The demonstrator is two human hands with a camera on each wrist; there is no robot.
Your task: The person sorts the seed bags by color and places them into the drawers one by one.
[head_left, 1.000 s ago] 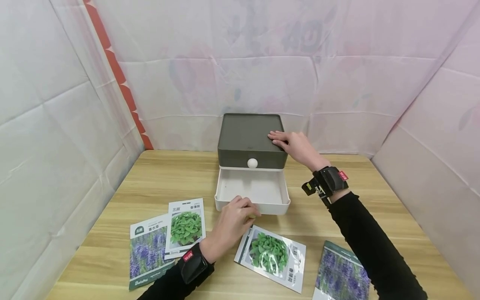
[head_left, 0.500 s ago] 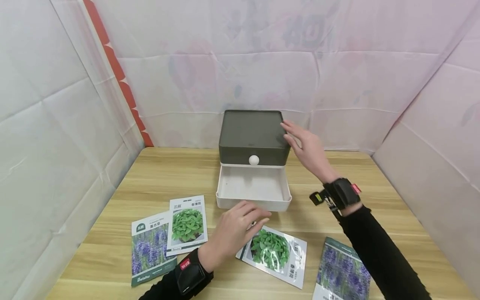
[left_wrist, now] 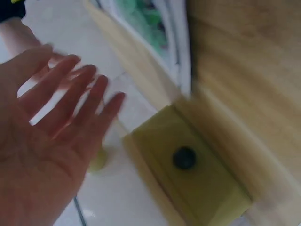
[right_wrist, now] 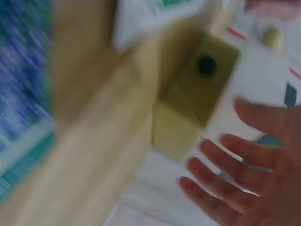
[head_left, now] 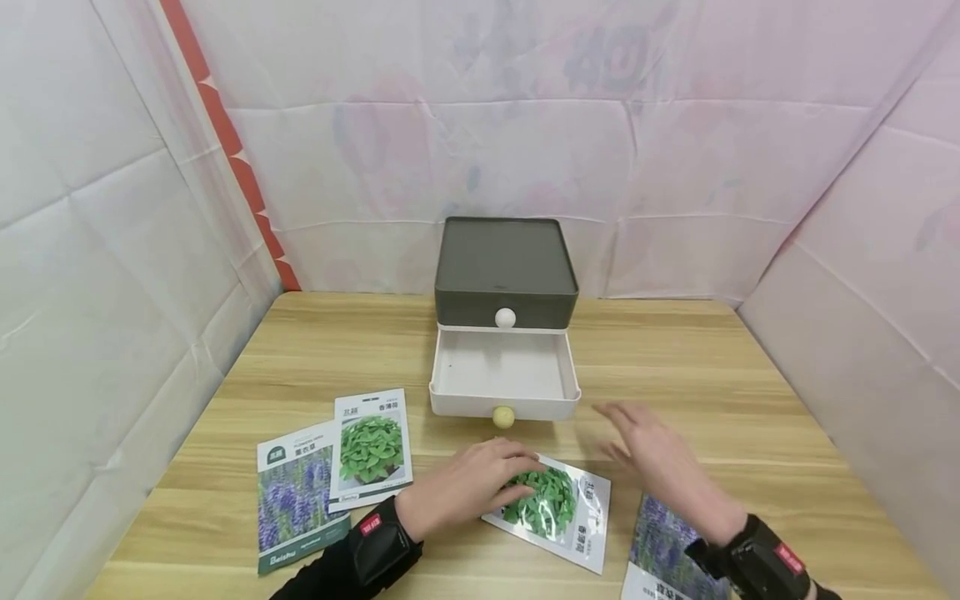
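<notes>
in the head view, the left hand [head_left: 468,487] lies flat on the green-leaf seed packet [head_left: 558,517] on the counter [head_left: 675,367], its fingers nearly straight and pressing the left part of the packet, not curled around it. the right hand [head_left: 660,462] hovers just beside the same packet, above the counter, fingers spread and relaxed, holding nothing; it looks a little blurred. behind them the white drawer [head_left: 504,379] of the dark storage box [head_left: 506,271] stands pulled out, with a yellow knob [head_left: 503,417] at its front, near the left fingertips. a lavender packet [head_left: 675,550] lies under the right wrist, and two more packets [head_left: 341,467] lie overlapping at the left.

to do this step well, i think the left hand should slide a packet edge free and pinch it there, because a flat packet is hard to lift from the middle, and the drawer is near enough for a short move.

in the left wrist view, the left hand [left_wrist: 44,141] shows an open palm with straight, slightly spread fingers; the picture is blurred, and a packet [left_wrist: 155,28] edge is at the top.

in the right wrist view, also blurred, the right hand [right_wrist: 249,165] has fingers spread wide and empty, the lavender packet [right_wrist: 21,70] well apart at the left.
</notes>
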